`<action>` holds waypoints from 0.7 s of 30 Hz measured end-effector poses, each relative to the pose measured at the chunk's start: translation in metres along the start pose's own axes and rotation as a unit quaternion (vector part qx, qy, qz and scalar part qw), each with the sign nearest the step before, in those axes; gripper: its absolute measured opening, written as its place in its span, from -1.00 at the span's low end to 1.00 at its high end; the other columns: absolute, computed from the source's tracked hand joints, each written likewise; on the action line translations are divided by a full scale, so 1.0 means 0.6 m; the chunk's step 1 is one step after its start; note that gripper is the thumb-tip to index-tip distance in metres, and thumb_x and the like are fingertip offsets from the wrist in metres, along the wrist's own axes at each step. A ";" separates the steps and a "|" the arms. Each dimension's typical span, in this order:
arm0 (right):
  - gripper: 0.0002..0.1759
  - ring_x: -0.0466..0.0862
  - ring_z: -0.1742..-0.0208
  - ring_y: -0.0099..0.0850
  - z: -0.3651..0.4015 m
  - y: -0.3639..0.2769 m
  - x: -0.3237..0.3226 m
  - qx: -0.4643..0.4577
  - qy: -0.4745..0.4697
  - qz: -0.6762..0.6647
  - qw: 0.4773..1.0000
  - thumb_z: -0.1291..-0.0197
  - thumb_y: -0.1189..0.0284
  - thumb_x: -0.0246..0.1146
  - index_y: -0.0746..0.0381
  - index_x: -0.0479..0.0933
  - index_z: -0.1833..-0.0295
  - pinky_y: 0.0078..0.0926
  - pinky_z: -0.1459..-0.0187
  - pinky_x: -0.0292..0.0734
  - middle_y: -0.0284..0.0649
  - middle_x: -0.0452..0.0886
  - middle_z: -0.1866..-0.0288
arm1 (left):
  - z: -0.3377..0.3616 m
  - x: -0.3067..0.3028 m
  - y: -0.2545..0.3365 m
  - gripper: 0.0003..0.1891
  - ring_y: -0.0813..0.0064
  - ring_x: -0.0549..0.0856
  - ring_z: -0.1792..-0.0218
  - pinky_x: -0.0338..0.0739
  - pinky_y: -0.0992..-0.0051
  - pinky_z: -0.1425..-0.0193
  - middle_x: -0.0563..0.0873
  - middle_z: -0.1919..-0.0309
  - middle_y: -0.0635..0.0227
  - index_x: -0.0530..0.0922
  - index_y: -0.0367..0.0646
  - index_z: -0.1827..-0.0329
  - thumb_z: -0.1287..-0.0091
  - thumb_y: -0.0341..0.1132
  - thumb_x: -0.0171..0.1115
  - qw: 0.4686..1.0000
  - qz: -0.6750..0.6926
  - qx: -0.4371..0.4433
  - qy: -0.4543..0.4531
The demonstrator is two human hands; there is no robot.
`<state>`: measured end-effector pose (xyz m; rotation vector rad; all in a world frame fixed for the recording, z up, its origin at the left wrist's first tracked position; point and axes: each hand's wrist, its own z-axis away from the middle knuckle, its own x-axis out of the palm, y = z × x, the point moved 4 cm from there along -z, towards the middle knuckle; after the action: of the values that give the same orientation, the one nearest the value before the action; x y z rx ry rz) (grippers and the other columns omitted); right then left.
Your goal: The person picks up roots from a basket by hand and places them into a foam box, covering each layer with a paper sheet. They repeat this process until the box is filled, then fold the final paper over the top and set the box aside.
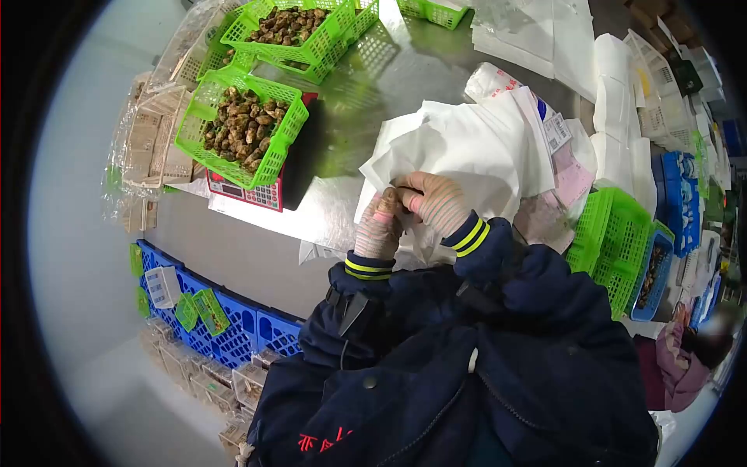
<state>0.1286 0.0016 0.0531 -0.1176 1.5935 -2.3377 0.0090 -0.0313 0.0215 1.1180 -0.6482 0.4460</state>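
My left hand (378,226) and my right hand (436,204) meet over the near left edge of a pile of thin white sheets (459,148). Both wear striped knit gloves with darker fingertips. Fingers of each are closed together, pinching the edge of the white sheet. Exactly how the layers run between the fingertips is hidden. Left of the hands, a green plastic basket (292,128) holds brown, mushroom-like pieces (245,128). It rests on a red scale (247,191) with a keypad facing me.
More green baskets (311,62) of brown pieces stand at the far left of the metal table (373,78). A printed plastic package (492,81) and a labelled bag (556,132) lie beyond the sheets. At right are stacked green crates (615,233) and another person (685,358). Blue crates (233,327) line the lower left.
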 end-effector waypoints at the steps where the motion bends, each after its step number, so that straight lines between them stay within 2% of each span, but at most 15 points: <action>1: -0.66 0.54 0.52 -0.60 0.001 -0.001 -0.004 0.001 0.001 0.000 1.000 -0.20 0.32 0.24 0.26 0.58 -0.04 -0.62 0.46 0.48 -0.35 0.61 0.44 | -0.001 -0.011 -0.007 -0.60 0.44 0.63 0.08 0.54 0.49 -0.04 0.64 0.12 0.29 0.48 -0.25 -0.05 -0.39 -0.07 0.13 1.000 0.000 -0.001 0.000; 5: -0.60 0.46 0.59 -0.64 0.019 -0.020 -0.048 0.106 0.023 -0.117 0.987 -0.18 0.26 0.26 0.28 0.56 -0.05 -0.68 0.56 0.33 -0.37 0.59 0.46 | -0.011 -0.076 -0.026 -0.78 0.53 0.64 0.23 0.58 0.51 0.15 0.64 0.25 0.38 0.51 -0.17 0.09 -0.43 -0.21 0.05 0.993 -0.027 -0.046 0.101; 7: -0.67 0.47 0.57 -0.65 0.037 -0.021 -0.122 0.060 0.129 -0.169 0.975 -0.18 0.26 0.26 0.26 0.59 0.05 -0.71 0.55 0.33 -0.39 0.57 0.47 | -0.005 0.011 0.027 -0.79 0.71 0.45 0.61 0.35 0.69 0.59 0.56 0.47 0.52 0.55 -0.11 0.09 -0.38 -0.19 0.14 0.973 -0.009 -0.010 0.231; 8: -0.72 0.50 0.52 -0.63 0.034 0.013 -0.199 -0.016 0.134 -0.091 0.987 -0.20 0.24 0.25 0.24 0.60 0.16 -0.68 0.52 0.37 -0.40 0.53 0.51 | -0.015 -0.053 0.022 -0.76 0.57 0.59 0.47 0.52 0.60 0.48 0.60 0.36 0.42 0.55 -0.14 0.09 -0.37 -0.17 0.15 0.979 -0.042 0.017 0.197; 9: -0.77 0.56 0.45 -0.55 0.050 0.036 -0.285 0.033 0.242 -0.212 0.946 -0.23 0.26 0.21 0.20 0.59 0.20 -0.58 0.43 0.47 -0.38 0.54 0.49 | -0.018 -0.167 0.013 -0.74 0.45 0.65 0.28 0.62 0.47 0.27 0.62 0.28 0.34 0.54 -0.16 0.06 -0.37 -0.16 0.14 0.980 -0.092 -0.006 0.178; 10: -0.78 0.63 0.35 -0.41 0.063 0.103 -0.404 -0.176 0.384 -0.141 0.895 -0.26 0.28 0.17 0.20 0.58 0.18 -0.47 0.22 0.58 -0.33 0.60 0.41 | -0.021 -0.143 0.044 -0.71 0.45 0.65 0.20 0.62 0.44 0.13 0.63 0.22 0.33 0.53 -0.17 0.02 -0.36 -0.16 0.14 0.971 -0.067 0.034 0.228; 11: -0.73 0.67 0.16 -0.28 0.105 0.113 -0.512 -0.068 0.428 -0.408 0.804 -0.27 0.28 0.17 0.26 0.56 0.10 -0.35 0.00 0.59 -0.23 0.66 0.21 | -0.012 -0.119 0.082 -0.66 0.40 0.64 0.11 0.59 0.39 0.00 0.64 0.12 0.27 0.51 -0.21 -0.05 -0.37 -0.15 0.13 0.966 -0.059 0.054 0.245; 12: -0.63 0.64 -0.02 -0.24 0.177 0.159 -0.667 -0.172 0.316 -0.441 0.822 -0.25 0.24 0.21 0.31 0.52 -0.01 -0.25 -0.13 0.53 -0.15 0.65 0.02 | -0.008 -0.156 0.102 -0.59 0.32 0.64 0.04 0.59 0.36 -0.06 0.63 0.01 0.20 0.47 -0.28 -0.12 -0.39 -0.14 0.09 0.966 -0.091 0.087 0.227; 13: -0.59 0.62 -0.09 -0.24 0.249 0.127 -0.723 -0.147 0.357 -0.431 0.815 -0.23 0.24 0.23 0.29 0.52 -0.08 -0.20 -0.15 0.52 -0.13 0.62 -0.09 | -0.007 -0.177 0.120 -0.59 0.27 0.64 0.00 0.58 0.31 -0.10 0.62 -0.02 0.17 0.45 -0.31 -0.14 -0.39 -0.16 0.08 0.966 -0.086 0.084 0.229; 14: -0.61 0.63 -0.07 -0.25 0.316 0.145 -0.822 -0.122 0.386 -0.371 0.836 -0.21 0.25 0.23 0.26 0.54 -0.06 -0.22 -0.14 0.53 -0.15 0.63 -0.07 | 0.003 -0.191 0.136 -0.59 0.27 0.63 -0.02 0.57 0.29 -0.13 0.61 -0.04 0.16 0.44 -0.29 -0.17 -0.39 -0.18 0.09 0.965 -0.083 0.083 0.235; 15: -0.64 0.63 -0.06 -0.25 0.401 0.164 -0.923 -0.179 0.508 -0.348 0.767 -0.20 0.28 0.25 0.25 0.56 -0.04 -0.24 -0.12 0.54 -0.17 0.64 -0.06 | 0.009 -0.210 0.149 -0.53 0.23 0.59 -0.12 0.49 0.23 -0.24 0.58 -0.13 0.19 0.41 -0.26 -0.23 -0.39 -0.11 0.10 0.944 -0.106 0.088 0.301; 16: -0.72 0.69 0.07 -0.30 0.478 0.171 -1.006 -0.249 0.493 -0.342 0.760 -0.18 0.29 0.29 0.22 0.60 0.07 -0.29 -0.05 0.60 -0.17 0.70 0.09 | 0.011 -0.232 0.160 -0.53 0.23 0.58 -0.12 0.48 0.23 -0.25 0.58 -0.13 0.19 0.41 -0.25 -0.23 -0.40 -0.10 0.09 0.946 -0.077 0.091 0.300; 18: -0.80 0.71 0.19 -0.36 0.577 0.069 -0.985 -0.297 0.545 -0.328 0.712 -0.23 0.32 0.25 0.21 0.61 0.13 -0.36 0.09 0.64 -0.25 0.72 0.23 | 0.019 -0.263 0.197 -0.52 0.22 0.58 -0.13 0.47 0.22 -0.26 0.58 -0.14 0.18 0.42 -0.24 -0.25 -0.41 -0.08 0.07 0.961 -0.037 0.095 0.257; 19: -0.78 0.71 0.20 -0.36 0.660 0.097 -1.085 -0.323 0.550 -0.282 0.716 -0.23 0.30 0.25 0.20 0.60 0.12 -0.34 0.12 0.63 -0.24 0.72 0.23 | 0.025 -0.266 0.219 -0.51 0.22 0.58 -0.13 0.46 0.22 -0.26 0.58 -0.15 0.17 0.42 -0.24 -0.25 -0.41 -0.08 0.07 0.972 -0.024 0.094 0.213; 21: -0.69 0.71 0.23 -0.42 0.750 0.101 -1.136 -0.294 0.644 -0.215 0.673 -0.22 0.18 0.25 0.22 0.60 0.14 -0.43 0.16 0.60 -0.25 0.72 0.24 | 0.046 -0.298 0.254 -0.50 0.19 0.57 -0.14 0.45 0.21 -0.25 0.55 -0.18 0.14 0.41 -0.26 -0.26 -0.44 -0.05 0.00 0.971 -0.062 0.105 0.207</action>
<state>0.8951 -0.2185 0.2394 1.5072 3.1833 -2.0116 -0.2253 -0.0008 0.0114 1.2097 -0.1655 0.6294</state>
